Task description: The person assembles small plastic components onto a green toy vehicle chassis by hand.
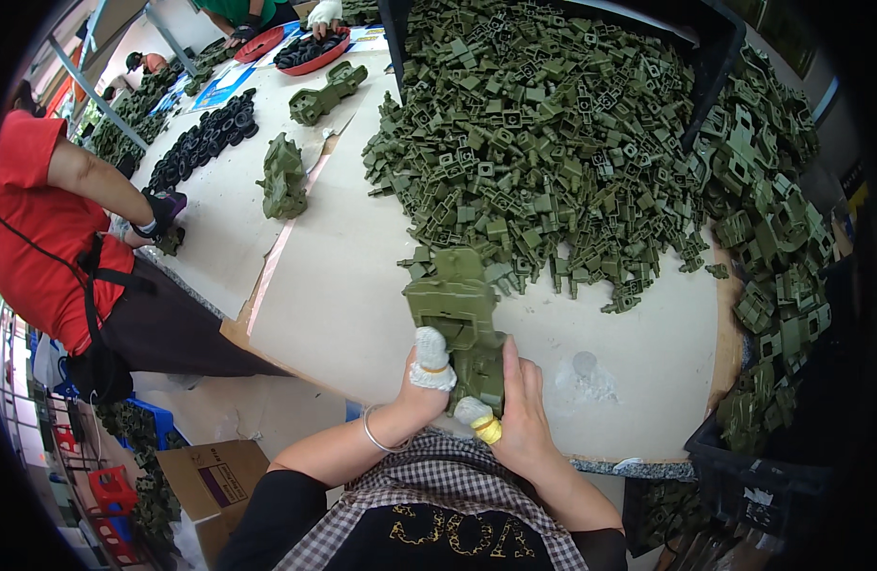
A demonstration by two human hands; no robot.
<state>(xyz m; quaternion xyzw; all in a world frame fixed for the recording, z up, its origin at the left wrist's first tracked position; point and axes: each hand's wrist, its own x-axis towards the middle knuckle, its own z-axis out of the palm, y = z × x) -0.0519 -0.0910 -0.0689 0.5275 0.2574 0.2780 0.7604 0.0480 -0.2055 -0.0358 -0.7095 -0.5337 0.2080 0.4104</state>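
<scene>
An olive-green plastic toy vehicle body [454, 300] is held close in front of me at the table's near edge. On its left side my left hand [425, 373] grips it, the thumb wrapped in a white covering and pressed on top. My right hand [517, 400] holds the other side, its fingers stretched along the body and its thumb, wrapped in white and yellow, near the lower end. Just beyond the body lies a big heap of small green plastic parts [543, 143]. What the hidden fingers touch underneath cannot be seen.
Two similar green vehicle bodies [285, 177] lie to the left, beside rows of black wheels [205, 138]. A co-worker in a red shirt [39, 228] stands at left. Red trays [315, 55] are at the far end. Larger green shells [771, 219] pile up right, above a black crate [762, 476].
</scene>
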